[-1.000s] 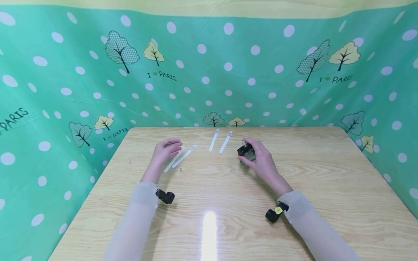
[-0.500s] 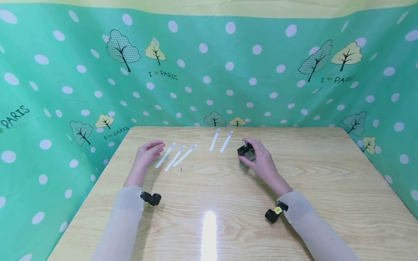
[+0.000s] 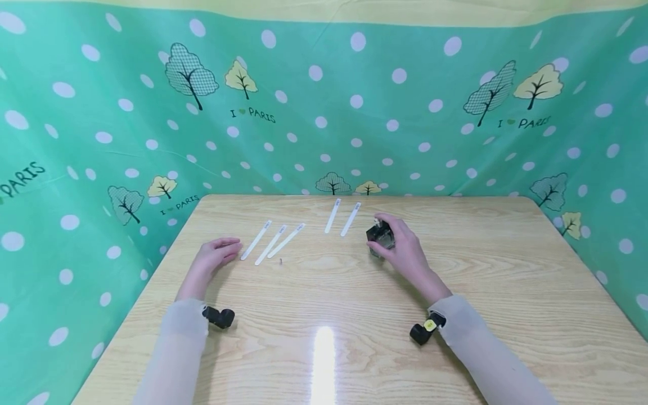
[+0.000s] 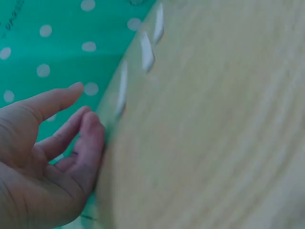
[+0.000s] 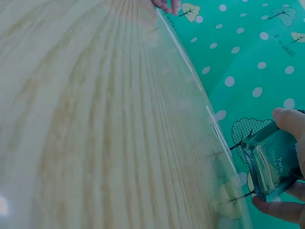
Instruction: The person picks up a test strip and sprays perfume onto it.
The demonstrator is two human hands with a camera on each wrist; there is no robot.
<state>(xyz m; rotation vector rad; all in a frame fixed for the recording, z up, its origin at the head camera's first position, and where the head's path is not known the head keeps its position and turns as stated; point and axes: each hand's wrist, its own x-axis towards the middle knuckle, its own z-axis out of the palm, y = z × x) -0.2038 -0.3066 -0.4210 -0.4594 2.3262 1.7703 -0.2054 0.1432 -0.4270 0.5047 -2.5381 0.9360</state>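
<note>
The wooden table [image 3: 354,315] carries everything, with a green dotted cloth [image 3: 324,112] standing round its far and side edges. The biggest change is in the left hand [image 3: 212,254]: a second ago it lay over the white strips, and now it has drawn back toward the left edge and the near side, resting flat on the wood with fingers relaxed and loosely spread, holding nothing. That leaves three white strips [image 3: 270,242] uncovered, fanned side by side just beyond its fingertips, left of centre toward the far edge; this suggests their laying-out is done for now. Two more strips [image 3: 342,217] lie near the middle of the far edge, unmoved. The right hand [image 3: 402,247] has not shifted: it keeps its fingers curled round the small glass bottle [image 3: 381,236], which stands on the table just right of that pair.
</note>
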